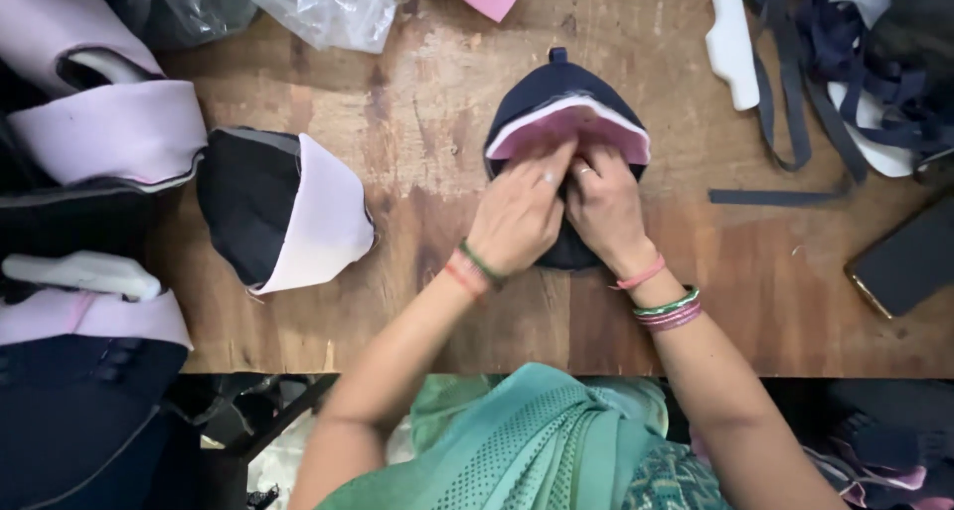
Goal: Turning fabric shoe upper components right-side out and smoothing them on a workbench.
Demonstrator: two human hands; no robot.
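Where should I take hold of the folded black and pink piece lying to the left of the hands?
Take the black and pink piece by its pale pink flap, on the right. That flap ends in a free edge facing the open wooden table, so a grip from the right probably meets nothing. Its left, black end lies close to the stacked pieces. Both the left hand and right hand are busy on the navy piece.

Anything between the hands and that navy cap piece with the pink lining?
Nothing visible. The left hand and right hand already rest on the cap piece, fingers pressed at its pink lining. The other cap piece lies apart, off to the left.
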